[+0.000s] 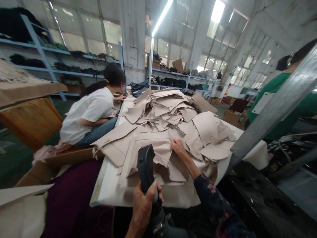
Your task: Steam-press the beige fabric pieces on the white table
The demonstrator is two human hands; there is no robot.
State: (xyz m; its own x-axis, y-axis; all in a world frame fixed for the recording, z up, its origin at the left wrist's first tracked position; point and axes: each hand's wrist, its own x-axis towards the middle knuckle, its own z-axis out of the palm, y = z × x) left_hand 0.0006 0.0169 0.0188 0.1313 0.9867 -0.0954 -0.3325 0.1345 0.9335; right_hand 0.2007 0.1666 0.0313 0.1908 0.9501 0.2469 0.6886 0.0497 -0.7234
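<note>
My left hand (143, 201) is wrapped round the dark handle of a black tool (146, 165), whose curved head points up and away in front of the fabric. Farther right, my right hand (178, 147) pinches the edge of a beige fabric piece (153, 138) lying at the near side of the pile. The large heap of beige cut pieces (170, 99) covers much of the white table (106, 185). The tool's head hides part of the fabric behind it.
A person in a white shirt (91, 105) sits at the table's left side. On the right, a slanted metal post (272, 115) stands before another person in green (269, 86). A cardboard box (71, 158) is at the lower left; blue shelves (59, 51) line the back.
</note>
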